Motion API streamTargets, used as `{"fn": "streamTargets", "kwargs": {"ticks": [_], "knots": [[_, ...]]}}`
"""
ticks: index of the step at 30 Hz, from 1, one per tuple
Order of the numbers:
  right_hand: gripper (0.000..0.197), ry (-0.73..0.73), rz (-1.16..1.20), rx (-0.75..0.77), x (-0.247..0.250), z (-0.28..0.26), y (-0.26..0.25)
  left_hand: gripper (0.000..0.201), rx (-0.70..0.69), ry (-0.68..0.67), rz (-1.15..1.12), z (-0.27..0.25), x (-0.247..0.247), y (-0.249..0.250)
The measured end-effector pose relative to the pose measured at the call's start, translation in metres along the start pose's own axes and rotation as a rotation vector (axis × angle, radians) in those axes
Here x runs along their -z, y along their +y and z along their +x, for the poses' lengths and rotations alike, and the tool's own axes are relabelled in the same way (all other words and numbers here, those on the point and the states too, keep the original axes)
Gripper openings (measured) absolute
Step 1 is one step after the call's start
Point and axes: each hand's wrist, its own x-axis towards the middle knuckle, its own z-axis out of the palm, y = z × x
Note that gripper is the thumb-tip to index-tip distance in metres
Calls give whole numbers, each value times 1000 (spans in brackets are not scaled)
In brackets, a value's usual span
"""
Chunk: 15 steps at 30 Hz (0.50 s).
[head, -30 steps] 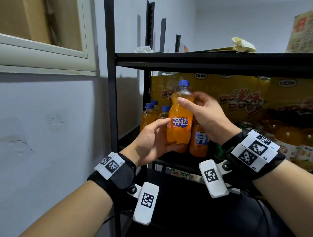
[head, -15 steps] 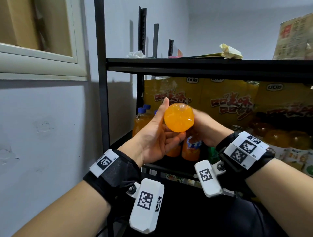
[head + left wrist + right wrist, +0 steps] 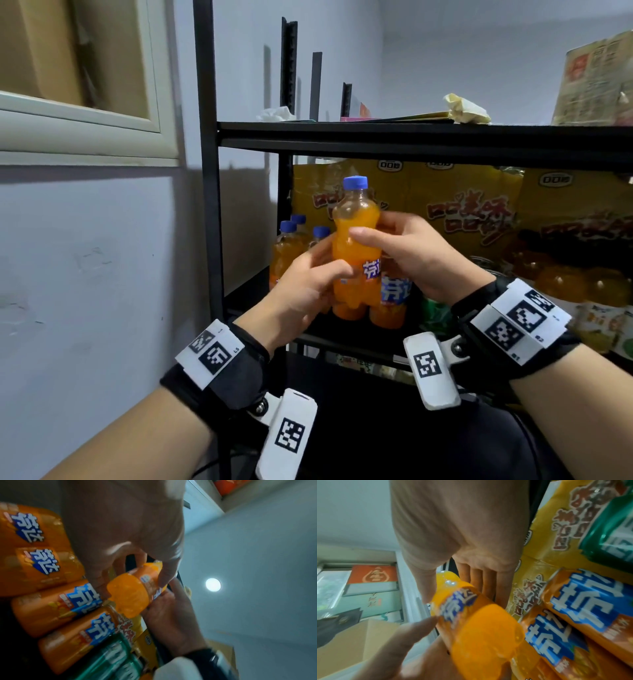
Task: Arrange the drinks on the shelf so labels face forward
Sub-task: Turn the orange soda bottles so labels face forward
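I hold an orange soda bottle [image 3: 356, 246] with a blue cap upright in front of the middle shelf [image 3: 346, 342]. My left hand [image 3: 325, 270] grips its lower half at the label. My right hand [image 3: 385, 236] grips the upper body, thumb across the front. Its blue-and-white label [image 3: 372, 270] faces right of front. The left wrist view shows the bottle's base [image 3: 130, 595] between both hands. In the right wrist view the bottle [image 3: 479, 622] lies between my right fingers [image 3: 476, 582] and left thumb [image 3: 412, 632].
Several more orange bottles [image 3: 286, 253] stand on the shelf at the left, one [image 3: 394, 294] right behind the held bottle. A green can [image 3: 436, 308] stands beside them. Yellow snack bags [image 3: 462, 212] fill the back. The upper shelf board [image 3: 411, 137] and black post [image 3: 205, 171] frame the opening.
The bottle was upright with its label forward, then tipped with its base toward me. It now stands upright again, label turned to the right.
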Motion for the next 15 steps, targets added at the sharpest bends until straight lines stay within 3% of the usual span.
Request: {"fn": "streamTargets", "kwargs": {"ticks": [3,8,12,15], "knots": [[57,43,-150,157,-9,-4,-2,87,-233,82,154,0,4,-14],[58,122,-370,398,-29,-18,5,65,-560,227,583,-2,18,-24],[57,147,-401,540,-41,-25,13,61,-623,284,682,-1,24,-27],[66,122,-445,527,-39,-24,8,64,-603,261,640,1,29,-20]]}}
